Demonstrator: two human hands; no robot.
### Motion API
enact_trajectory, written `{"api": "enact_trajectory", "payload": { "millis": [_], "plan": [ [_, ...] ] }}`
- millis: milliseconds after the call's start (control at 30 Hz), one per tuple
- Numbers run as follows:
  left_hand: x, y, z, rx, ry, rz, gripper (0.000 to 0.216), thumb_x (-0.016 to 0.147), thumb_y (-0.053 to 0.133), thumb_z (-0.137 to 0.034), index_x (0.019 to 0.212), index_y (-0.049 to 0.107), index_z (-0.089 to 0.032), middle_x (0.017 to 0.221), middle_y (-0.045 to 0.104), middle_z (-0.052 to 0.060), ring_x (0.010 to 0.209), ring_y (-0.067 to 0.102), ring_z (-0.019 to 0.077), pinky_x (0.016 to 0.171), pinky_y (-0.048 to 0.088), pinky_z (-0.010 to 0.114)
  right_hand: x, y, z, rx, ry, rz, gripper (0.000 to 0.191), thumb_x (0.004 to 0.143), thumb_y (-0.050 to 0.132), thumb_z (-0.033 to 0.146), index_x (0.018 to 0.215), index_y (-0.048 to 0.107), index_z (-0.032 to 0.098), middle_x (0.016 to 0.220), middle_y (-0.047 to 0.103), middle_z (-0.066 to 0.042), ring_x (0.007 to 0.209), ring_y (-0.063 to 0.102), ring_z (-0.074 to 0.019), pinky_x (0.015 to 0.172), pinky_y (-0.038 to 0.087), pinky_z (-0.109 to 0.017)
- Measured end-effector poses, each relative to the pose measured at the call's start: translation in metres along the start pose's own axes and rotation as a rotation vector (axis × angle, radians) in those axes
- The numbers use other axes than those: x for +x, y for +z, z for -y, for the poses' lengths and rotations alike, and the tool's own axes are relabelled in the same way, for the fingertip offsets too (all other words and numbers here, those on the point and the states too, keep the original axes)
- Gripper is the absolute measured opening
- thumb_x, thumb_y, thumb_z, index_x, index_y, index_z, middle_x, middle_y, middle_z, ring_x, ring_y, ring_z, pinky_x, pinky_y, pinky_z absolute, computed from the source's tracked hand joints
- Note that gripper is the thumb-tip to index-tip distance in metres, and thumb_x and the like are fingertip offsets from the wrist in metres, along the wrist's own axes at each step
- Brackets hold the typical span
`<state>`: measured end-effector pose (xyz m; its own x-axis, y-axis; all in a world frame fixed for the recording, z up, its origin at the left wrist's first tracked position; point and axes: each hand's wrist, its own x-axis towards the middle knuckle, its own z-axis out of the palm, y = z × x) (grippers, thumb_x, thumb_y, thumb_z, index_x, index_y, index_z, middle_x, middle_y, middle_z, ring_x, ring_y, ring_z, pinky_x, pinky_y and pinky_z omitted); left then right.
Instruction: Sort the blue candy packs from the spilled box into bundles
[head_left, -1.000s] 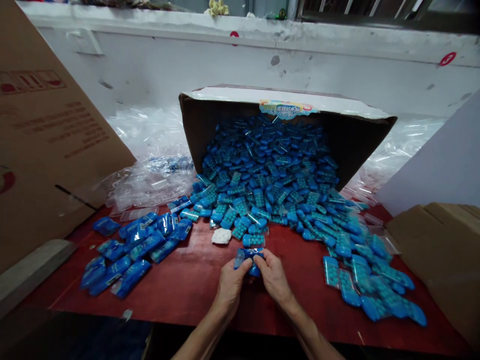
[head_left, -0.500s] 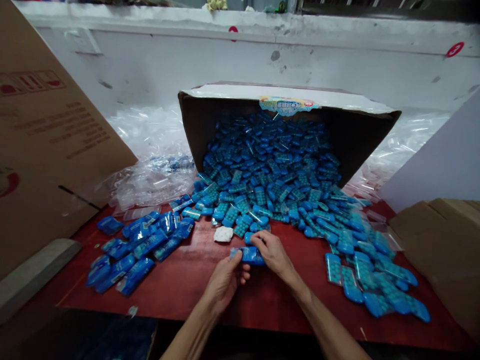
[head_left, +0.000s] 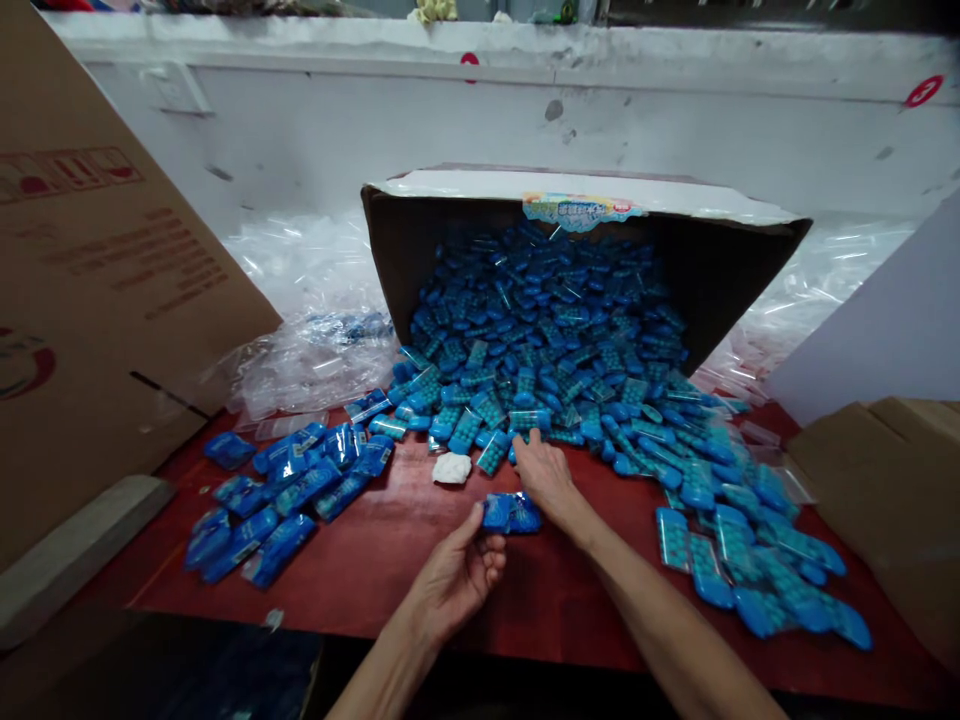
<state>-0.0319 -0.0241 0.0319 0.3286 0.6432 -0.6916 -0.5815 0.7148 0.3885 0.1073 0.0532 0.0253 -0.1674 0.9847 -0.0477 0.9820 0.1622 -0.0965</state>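
- The red table has its near edge along the bottom of the view, and both forearms cross this edge.
- A bare strip of the red surface lies in the middle, between the wrapped packs on the left and the loose blue packs on the right. This strip is the open room around the hands.
- On the left the room ends at a big brown carton and a grey board at the table corner.
- On the right it ends at a tan box, with a white panel behind it.
- At the back stands a tipped cardboard box. The heap of blue packs spills out of it toward the hands, and clear plastic bags lie to the left of the box.
- The left hand pinches a small bundle of blue packs with thumb and fingertips. The bundle sits just above the fingers, low over the table; whether it touches the table, I cannot tell.
- The right hand is stretched forward with fingers spread and holds nothing. Its fingertips touch the front edge of the heap, and its wrist passes just beside the bundle.
- A small white lump lies on the table near the right hand, on its left side.
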Motion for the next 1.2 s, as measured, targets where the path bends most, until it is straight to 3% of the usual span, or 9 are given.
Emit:
{"api": "enact_trajectory", "payload": {
  "millis": [367, 500, 567, 700, 767, 867, 1033, 1200],
  "plan": [
    [0.002, 0.0, 0.002, -0.092, -0.06, 0.068, 0.015, 0.077, 0.049, -0.024, 0.069, 0.052, -0.012, 0.05, 0.06, 0.003, 0.042, 0.055, 0.011, 0.04, 0.041, 0.019, -0.019, -0.011, -0.018, -0.093, 0.004, -0.038, 0.03, 0.083, 0.032, 0.011, 0.11, 0.043, 0.019, 0.095, 0.053, -0.012, 0.081, 0.056, -0.0207, 0.061, 0.042, -0.028],
    [0.006, -0.001, 0.009, 0.052, 0.058, 0.098, 0.013, 0.074, 0.054, -0.025, 0.075, 0.053, -0.012, 0.057, 0.061, 0.003, 0.044, 0.055, 0.0105, 0.039, 0.039, 0.018, -0.034, -0.023, -0.03, -0.067, 0.041, -0.054, 0.027, 0.083, 0.037, 0.016, 0.107, 0.049, 0.021, 0.093, 0.055, -0.01, 0.084, 0.054, -0.0211, 0.064, 0.042, -0.028],
    [0.008, 0.0, 0.012, 0.132, 0.147, 0.14, 0.014, 0.073, 0.055, -0.026, 0.078, 0.053, -0.013, 0.063, 0.062, 0.003, 0.046, 0.056, 0.0108, 0.039, 0.038, 0.018, -0.044, -0.027, -0.032, 0.102, 0.059, -0.092, 0.027, 0.083, 0.04, 0.024, 0.109, 0.048, 0.022, 0.094, 0.055, -0.009, 0.086, 0.054, -0.021, 0.066, 0.042, -0.029],
    [0.011, 0.003, 0.015, 0.221, 0.2, 0.207, 0.02, 0.073, 0.055, -0.03, 0.083, 0.055, -0.013, 0.067, 0.061, 0.004, 0.048, 0.055, 0.0103, 0.041, 0.036, 0.019, -0.063, -0.023, -0.017, 1.007, 0.002, -0.035, 0.035, 0.079, 0.046, 0.031, 0.113, 0.045, 0.022, 0.088, 0.057, -0.002, 0.076, 0.055, -0.0146, 0.065, 0.043, -0.024],
    [0.012, 0.004, 0.016, 0.272, 0.212, 0.196, 0.022, 0.071, 0.058, -0.03, 0.083, 0.057, -0.012, 0.066, 0.06, 0.004, 0.046, 0.053, 0.0093, 0.041, 0.035, 0.019, -0.07, -0.016, -0.007, 1.269, 0.04, -0.02, 0.036, 0.075, 0.05, 0.027, 0.11, 0.047, 0.02, 0.083, 0.056, 0.0, 0.07, 0.053, -0.0126, 0.062, 0.043, -0.023],
    [0.014, 0.003, 0.015, 0.333, 0.247, 0.112, 0.023, 0.066, 0.062, -0.03, 0.079, 0.059, -0.011, 0.06, 0.059, 0.002, 0.045, 0.05, 0.0078, 0.042, 0.034, 0.019, -0.075, -0.006, 0.003, 1.35, 0.144, -0.095, 0.037, 0.071, 0.052, 0.021, 0.108, 0.048, 0.019, 0.073, 0.052, 0.002, 0.063, 0.049, -0.0107, 0.057, 0.041, -0.021],
    [0.014, 0.003, 0.017, 0.34, 0.304, 0.078, 0.022, 0.066, 0.063, -0.031, 0.065, 0.06, -0.009, 0.053, 0.055, 0.0, 0.045, 0.045, 0.0055, 0.044, 0.033, 0.018, -0.082, -0.001, 0.006, 1.361, 0.127, -0.118, 0.039, 0.072, 0.053, 0.019, 0.11, 0.046, 0.019, 0.06, 0.044, 0.006, 0.055, 0.044, -0.0087, 0.052, 0.038, -0.019],
    [0.012, 0.002, 0.016, 0.244, 0.167, 0.143, 0.021, 0.067, 0.062, -0.03, 0.072, 0.059, -0.01, 0.058, 0.058, 0.001, 0.042, 0.049, 0.0068, 0.04, 0.035, 0.018, -0.082, -0.012, -0.005, 1.273, 0.001, -0.056, 0.032, 0.078, 0.048, 0.025, 0.11, 0.047, 0.02, 0.061, 0.046, 0.005, 0.056, 0.046, -0.0092, 0.054, 0.039, -0.02]
  ]
}}
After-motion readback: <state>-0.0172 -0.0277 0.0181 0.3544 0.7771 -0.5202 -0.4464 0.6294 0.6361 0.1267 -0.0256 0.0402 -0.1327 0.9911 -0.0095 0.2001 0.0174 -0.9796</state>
